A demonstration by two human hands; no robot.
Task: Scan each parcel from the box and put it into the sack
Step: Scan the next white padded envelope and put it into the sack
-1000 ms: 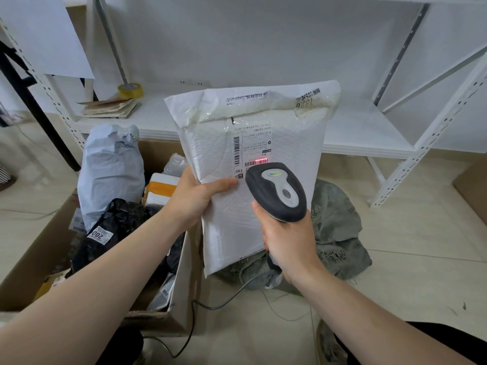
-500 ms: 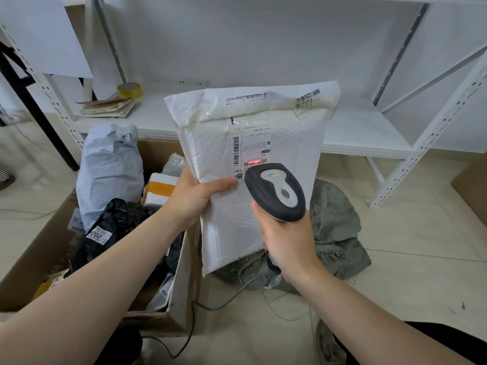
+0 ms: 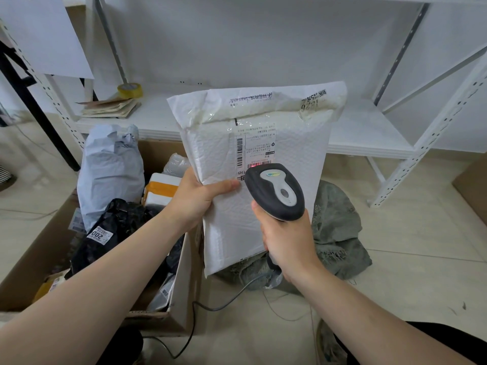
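both arms outstretched: left hand point(image 3: 196, 200) grips mailer point(image 3: 263, 206), right hand point(image 3: 288, 241) clasps scanner point(image 3: 275, 191).

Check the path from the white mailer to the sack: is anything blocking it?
Nothing visible blocks it. The white mailer, gripped by the left hand, hangs directly in front of the grey-green sack on the floor. Only the scanner in the right hand sits before the mailer, on the near side. The sack's opening isn't visible.
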